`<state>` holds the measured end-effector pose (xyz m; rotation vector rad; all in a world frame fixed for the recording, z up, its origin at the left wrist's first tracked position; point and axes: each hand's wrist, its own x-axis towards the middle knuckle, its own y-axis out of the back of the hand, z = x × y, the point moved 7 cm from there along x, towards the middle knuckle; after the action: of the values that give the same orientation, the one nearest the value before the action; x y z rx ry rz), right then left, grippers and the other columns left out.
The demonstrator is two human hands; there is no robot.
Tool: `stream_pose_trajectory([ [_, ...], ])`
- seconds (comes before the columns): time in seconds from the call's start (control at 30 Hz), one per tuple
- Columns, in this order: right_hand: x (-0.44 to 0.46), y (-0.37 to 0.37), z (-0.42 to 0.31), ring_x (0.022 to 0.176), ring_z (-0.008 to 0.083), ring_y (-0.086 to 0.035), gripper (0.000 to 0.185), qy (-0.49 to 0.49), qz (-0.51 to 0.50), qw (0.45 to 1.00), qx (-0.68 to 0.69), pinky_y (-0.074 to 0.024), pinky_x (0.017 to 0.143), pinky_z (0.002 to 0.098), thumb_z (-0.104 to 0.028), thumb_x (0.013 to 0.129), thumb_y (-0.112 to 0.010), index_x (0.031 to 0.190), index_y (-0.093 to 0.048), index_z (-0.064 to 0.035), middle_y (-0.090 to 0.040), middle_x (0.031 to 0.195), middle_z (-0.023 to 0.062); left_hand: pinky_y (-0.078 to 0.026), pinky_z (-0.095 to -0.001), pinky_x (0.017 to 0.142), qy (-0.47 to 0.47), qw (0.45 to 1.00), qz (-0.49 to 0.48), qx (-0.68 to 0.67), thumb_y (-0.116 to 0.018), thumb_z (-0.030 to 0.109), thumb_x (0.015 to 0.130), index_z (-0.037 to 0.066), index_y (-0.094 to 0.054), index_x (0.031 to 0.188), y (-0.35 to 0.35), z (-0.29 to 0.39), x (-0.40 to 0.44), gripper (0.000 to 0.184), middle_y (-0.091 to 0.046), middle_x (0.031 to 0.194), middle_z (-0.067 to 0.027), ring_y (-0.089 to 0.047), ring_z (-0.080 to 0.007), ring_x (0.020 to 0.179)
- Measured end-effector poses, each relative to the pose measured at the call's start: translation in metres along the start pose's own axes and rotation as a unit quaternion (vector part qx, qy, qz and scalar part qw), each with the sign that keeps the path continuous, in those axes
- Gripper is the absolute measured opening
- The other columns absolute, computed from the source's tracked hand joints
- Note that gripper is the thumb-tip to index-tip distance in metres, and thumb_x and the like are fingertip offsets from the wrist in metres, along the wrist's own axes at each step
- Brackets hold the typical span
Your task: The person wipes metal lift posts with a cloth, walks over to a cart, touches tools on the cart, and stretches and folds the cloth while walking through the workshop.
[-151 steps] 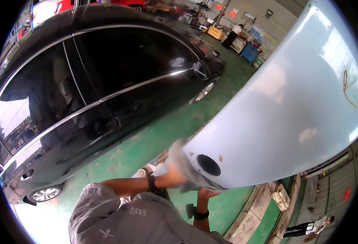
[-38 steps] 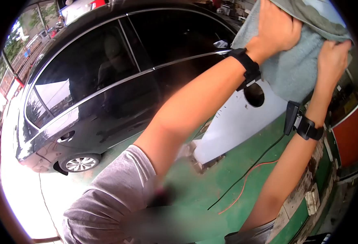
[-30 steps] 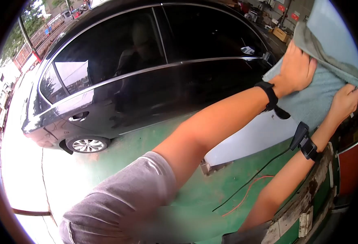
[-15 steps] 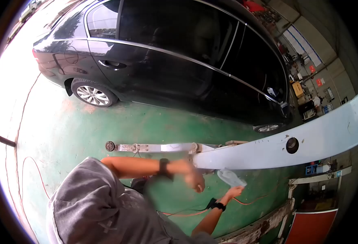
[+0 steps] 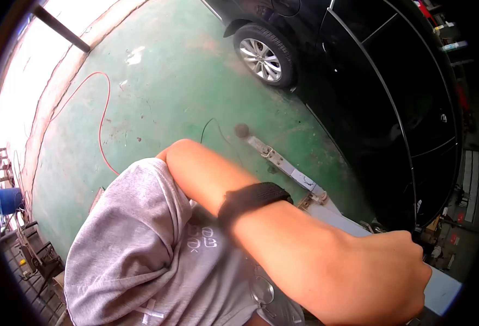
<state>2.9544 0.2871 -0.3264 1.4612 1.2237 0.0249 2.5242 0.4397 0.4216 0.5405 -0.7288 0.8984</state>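
Note:
My left hand [image 5: 378, 274] is close to the camera at the lower right, back toward me, with its fingers curled into a fist. Whatever it may hold is hidden behind the knuckles. A black band [image 5: 256, 200] circles that wrist. Behind the hand lies the long pale-blue panel [image 5: 443, 290], partly covered by the fist and forearm. A jointed metal arm [image 5: 288, 169] with a round pad runs up-left from the panel's end. My right hand and the grey-blue cloth are out of view.
A black car [image 5: 359, 125] fills the upper right, its wheel [image 5: 260, 58] on the green floor [image 5: 158, 98]. A red hose [image 5: 106, 108] curves across the floor at left. A dark post [image 5: 60, 28] is at the upper left, a blue bin [image 5: 10, 201] at the far left.
The view has swung toward the car's rear wheel and the floor. My left hand has come nearer the camera at lower right. My right hand and the cloth have left view.

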Motion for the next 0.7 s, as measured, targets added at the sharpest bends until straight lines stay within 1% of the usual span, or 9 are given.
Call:
stream_pose_trajectory([
  [0.03, 0.004, -0.009, -0.030, 0.087, 0.0328, -0.062, 0.027, 0.011, 0.003, 1.000, 0.014, -0.0486, 0.080, 0.0423, -0.008, 0.081, -0.052, 0.103, -0.062, 0.0045, -0.067, 0.099, 0.0211, -0.049, -0.0379, 0.050, 0.015, 0.995, -0.093, 0.013, -0.059, 0.015, 0.078, 0.001, -0.058, 0.069, 0.019, 0.013, -0.008, 0.017, -0.059, 0.063, -0.0136, -0.062, -0.0314, 0.061],
  [0.13, 0.015, -0.036, -0.137, 0.086, 0.0305, -0.062, 0.026, 0.055, 0.025, 0.997, 0.053, -0.0481, 0.081, 0.0408, -0.007, 0.079, -0.053, 0.099, -0.063, 0.0046, -0.067, 0.098, 0.0197, -0.047, -0.0396, 0.049, 0.210, 0.939, -0.266, 0.051, -0.057, 0.016, 0.079, 0.002, -0.056, 0.067, 0.053, 0.056, -0.023, 0.018, -0.057, 0.061, -0.0125, -0.060, -0.0321, 0.059],
  [0.17, 0.018, -0.043, -0.177, 0.086, 0.0298, -0.062, 0.025, 0.077, 0.036, 0.994, 0.065, -0.0480, 0.081, 0.0403, -0.007, 0.078, -0.053, 0.098, -0.063, 0.0047, -0.067, 0.098, 0.0193, -0.047, -0.0400, 0.048, 0.199, 0.948, -0.247, 0.036, -0.057, 0.016, 0.080, 0.002, -0.055, 0.068, 0.068, 0.065, -0.035, 0.019, -0.057, 0.061, -0.0123, -0.059, -0.0319, 0.059],
  [0.27, 0.039, -0.074, -0.323, 0.105, 0.0346, -0.063, 0.033, 0.224, 0.045, 0.973, 0.037, -0.0476, 0.091, 0.0410, -0.011, 0.082, -0.058, 0.114, -0.063, -0.0003, -0.067, 0.111, 0.0208, -0.047, -0.0407, 0.048, 0.102, 0.990, -0.014, 0.095, -0.058, 0.017, 0.081, 0.002, -0.055, 0.073, 0.099, 0.092, -0.084, 0.018, -0.057, 0.065, -0.0118, -0.060, -0.0315, 0.059],
  [0.3, 0.039, -0.083, -0.374, 0.109, 0.0374, -0.061, 0.034, 0.261, 0.057, 0.964, -0.020, -0.0474, 0.092, 0.0419, -0.011, 0.083, -0.059, 0.116, -0.062, -0.0014, -0.065, 0.114, 0.0223, -0.048, -0.0406, 0.049, 0.111, 0.992, 0.016, 0.057, -0.058, 0.017, 0.081, 0.001, -0.054, 0.075, 0.112, 0.096, -0.090, 0.017, -0.058, 0.067, -0.0118, -0.060, -0.0315, 0.059],
  [0.5, -0.053, -0.141, -0.616, 0.107, 0.0427, -0.060, 0.034, 0.435, -0.009, 0.900, 0.032, -0.0476, 0.091, 0.0457, -0.012, 0.086, -0.059, 0.117, -0.059, 0.0027, -0.063, 0.111, 0.0278, -0.050, -0.0346, 0.051, 0.037, 0.984, 0.127, 0.117, -0.058, 0.008, 0.081, -0.006, -0.059, 0.099, 0.178, 0.113, -0.108, 0.024, -0.058, 0.072, -0.0132, -0.062, -0.0272, 0.061],
  [0.63, -0.049, -0.204, -0.670, 0.104, 0.0359, -0.064, 0.032, 0.413, -0.038, 0.909, 0.042, -0.0486, 0.086, 0.0413, -0.008, 0.084, -0.056, 0.114, -0.060, 0.0025, -0.067, 0.107, 0.0224, -0.051, -0.0301, 0.053, 0.038, 0.942, 0.207, 0.261, -0.059, 0.004, 0.079, -0.008, -0.059, 0.105, 0.237, 0.115, -0.107, 0.028, -0.064, 0.078, -0.0170, -0.066, -0.0249, 0.064],
  [0.67, -0.029, -0.228, -0.666, 0.101, 0.0294, -0.065, 0.028, 0.351, -0.069, 0.929, 0.097, -0.0494, 0.084, 0.0386, -0.006, 0.085, -0.056, 0.111, -0.063, 0.0010, -0.069, 0.106, 0.0160, -0.051, -0.0293, 0.053, 0.039, 0.923, 0.228, 0.308, -0.059, 0.003, 0.079, -0.008, -0.059, 0.105, 0.252, 0.115, -0.108, 0.028, -0.065, 0.080, -0.0180, -0.066, -0.0246, 0.064],
  [0.7, 0.006, -0.269, -0.651, 0.100, 0.0244, -0.064, 0.027, 0.215, -0.232, 0.935, 0.159, -0.0495, 0.084, 0.0356, -0.005, 0.086, -0.056, 0.112, -0.064, -0.0029, -0.068, 0.105, 0.0102, -0.051, -0.0285, 0.053, 0.041, 0.901, 0.251, 0.351, -0.059, 0.003, 0.078, -0.008, -0.059, 0.105, 0.268, 0.116, -0.109, 0.029, -0.066, 0.081, -0.0190, -0.067, -0.0242, 0.065],
])
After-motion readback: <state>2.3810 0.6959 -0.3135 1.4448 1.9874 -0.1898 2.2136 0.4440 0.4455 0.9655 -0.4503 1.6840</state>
